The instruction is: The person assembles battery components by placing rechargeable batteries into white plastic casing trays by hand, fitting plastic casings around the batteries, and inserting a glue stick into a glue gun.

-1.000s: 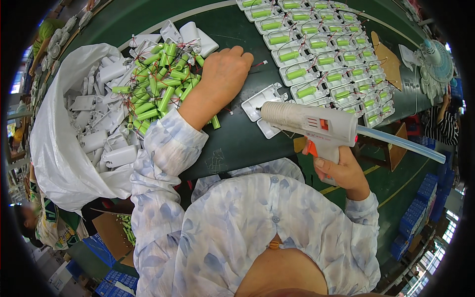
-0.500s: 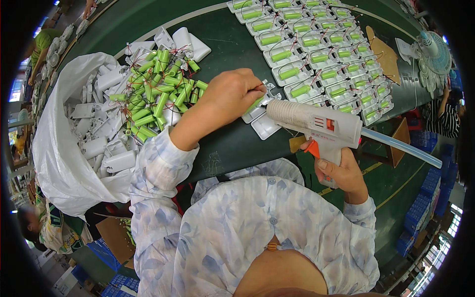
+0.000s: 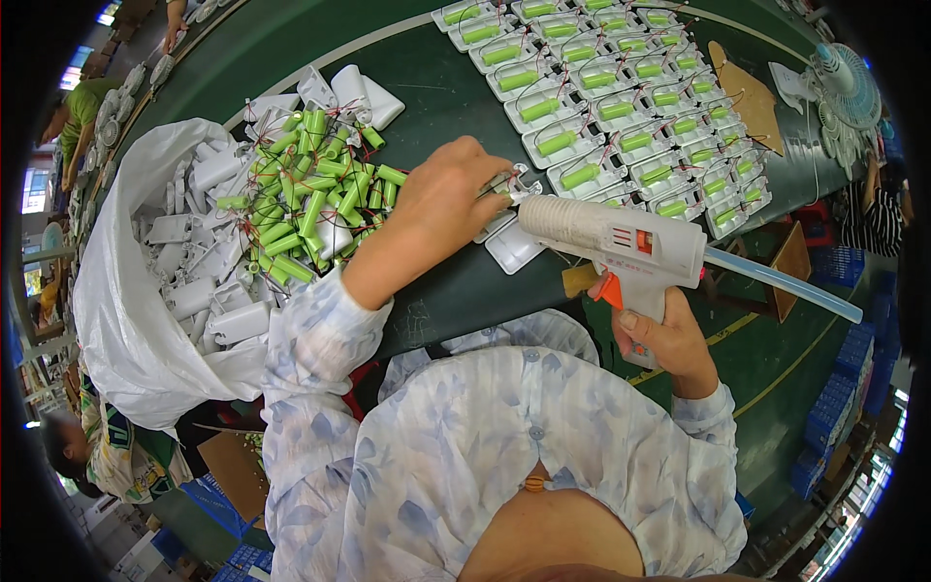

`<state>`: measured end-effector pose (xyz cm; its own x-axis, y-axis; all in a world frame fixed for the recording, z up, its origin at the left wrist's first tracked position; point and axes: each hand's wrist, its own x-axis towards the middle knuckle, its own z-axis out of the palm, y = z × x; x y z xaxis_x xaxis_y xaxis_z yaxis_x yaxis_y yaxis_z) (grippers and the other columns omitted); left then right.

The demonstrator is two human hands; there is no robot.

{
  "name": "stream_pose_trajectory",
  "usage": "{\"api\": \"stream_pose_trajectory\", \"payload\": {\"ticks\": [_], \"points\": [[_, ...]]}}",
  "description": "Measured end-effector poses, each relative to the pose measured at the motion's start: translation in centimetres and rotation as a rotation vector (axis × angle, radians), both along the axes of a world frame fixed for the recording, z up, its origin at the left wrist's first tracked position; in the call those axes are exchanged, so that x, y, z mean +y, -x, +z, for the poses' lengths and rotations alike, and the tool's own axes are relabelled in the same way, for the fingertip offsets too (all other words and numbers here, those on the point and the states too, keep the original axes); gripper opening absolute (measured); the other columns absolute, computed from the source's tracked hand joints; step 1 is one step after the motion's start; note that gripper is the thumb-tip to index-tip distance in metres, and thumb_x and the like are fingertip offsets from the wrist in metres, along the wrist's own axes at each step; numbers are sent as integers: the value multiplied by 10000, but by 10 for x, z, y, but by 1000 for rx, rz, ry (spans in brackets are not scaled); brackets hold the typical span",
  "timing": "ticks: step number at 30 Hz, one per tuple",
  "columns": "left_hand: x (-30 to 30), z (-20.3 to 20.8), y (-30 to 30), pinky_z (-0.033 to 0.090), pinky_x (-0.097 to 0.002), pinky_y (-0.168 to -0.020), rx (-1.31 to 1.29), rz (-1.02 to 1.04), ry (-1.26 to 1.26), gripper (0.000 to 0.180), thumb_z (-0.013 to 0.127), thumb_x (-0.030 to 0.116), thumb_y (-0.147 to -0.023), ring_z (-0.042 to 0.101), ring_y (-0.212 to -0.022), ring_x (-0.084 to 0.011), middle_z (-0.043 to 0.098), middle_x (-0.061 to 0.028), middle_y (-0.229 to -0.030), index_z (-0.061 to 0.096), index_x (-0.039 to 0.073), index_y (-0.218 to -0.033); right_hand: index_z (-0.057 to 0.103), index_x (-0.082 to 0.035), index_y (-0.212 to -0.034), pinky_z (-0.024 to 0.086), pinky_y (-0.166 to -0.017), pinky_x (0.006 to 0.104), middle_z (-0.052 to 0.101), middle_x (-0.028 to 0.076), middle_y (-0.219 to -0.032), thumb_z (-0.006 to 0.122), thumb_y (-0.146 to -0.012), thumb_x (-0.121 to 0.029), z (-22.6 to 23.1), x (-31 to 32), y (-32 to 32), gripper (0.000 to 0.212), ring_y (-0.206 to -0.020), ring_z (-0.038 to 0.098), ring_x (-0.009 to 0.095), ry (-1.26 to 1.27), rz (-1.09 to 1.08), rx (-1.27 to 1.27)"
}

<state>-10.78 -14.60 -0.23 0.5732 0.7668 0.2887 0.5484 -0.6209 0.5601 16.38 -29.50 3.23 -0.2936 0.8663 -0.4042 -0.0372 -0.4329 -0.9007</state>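
Note:
My left hand (image 3: pixel 441 209) is closed around the edge of a small white plastic housing (image 3: pixel 524 181), with its fingers covering most of the part. In my right hand (image 3: pixel 669 339) is a white hot glue gun (image 3: pixel 611 238) with an orange trigger and a long clear glue stick (image 3: pixel 786 283) sticking out of its back. The gun's nozzle points left, close beside the housing and my left fingertips. Beneath them on the green table lies another white plastic shell (image 3: pixel 514 249). Whether glue is coming out cannot be made out.
Green battery cells (image 3: pixel 310 199) with thin wires are heaped left of my hand. Beside them, a white sack (image 3: pixel 107 320) holds loose white housings. Rows of housings with green cells (image 3: pixel 616 112) cover the far right of the table (image 3: pixel 436 97). A fan (image 3: pixel 844 82) stands beyond.
The view has shifted slightly. My left fingers have changed their hold, and the white housing looks more tilted up; the green cell seen by my fingertips is now hidden. The glue gun stays almost still.

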Motion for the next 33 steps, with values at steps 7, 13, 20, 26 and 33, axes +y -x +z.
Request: {"api": "stream_pose_trajectory", "payload": {"ticks": [7,13,20,26,33], "points": [[-11,40,44,504,-389,-689,195,201,-65,143,667,2,-795,623,-835,-304,620,-84,-899,698,28,-933,548,31,-1194,422,-523,243,621,70,-928,624,-919,-210,-5,13,5,374,-578,534,97,-52,-3,13],[-4,17,57,490,-360,-711,531,148,-360,86,635,48,-723,567,-909,-249,567,-81,-862,680,56,-796,558,15,-1163,406,-520,233,599,45,-852,622,-941,-186,-2,9,7,305,-585,527,86,-65,-23,42],[8,11,54,477,-344,-706,617,149,-407,64,623,69,-733,568,-905,-246,560,-84,-855,655,55,-786,530,42,-1186,395,-506,247,594,66,-937,641,-898,-265,-6,2,0,436,-572,529,100,28,-11,-36],[5,32,63,518,-399,-744,43,410,-390,206,664,-36,-751,621,-867,-337,615,-135,-938,623,30,-941,539,57,-1244,460,-544,261,635,91,-926,621,-905,-177,-5,4,2,420,-602,555,111,-113,-68,44],[-10,31,78,552,-279,-756,-779,532,-262,200,632,-19,-925,656,-916,-157,652,-101,-1063,589,-9,-1120,558,68,-1232,472,-547,266,651,132,-1121,629,-895,-184,-10,3,3,427,-606,558,117,-89,-61,86]]}}
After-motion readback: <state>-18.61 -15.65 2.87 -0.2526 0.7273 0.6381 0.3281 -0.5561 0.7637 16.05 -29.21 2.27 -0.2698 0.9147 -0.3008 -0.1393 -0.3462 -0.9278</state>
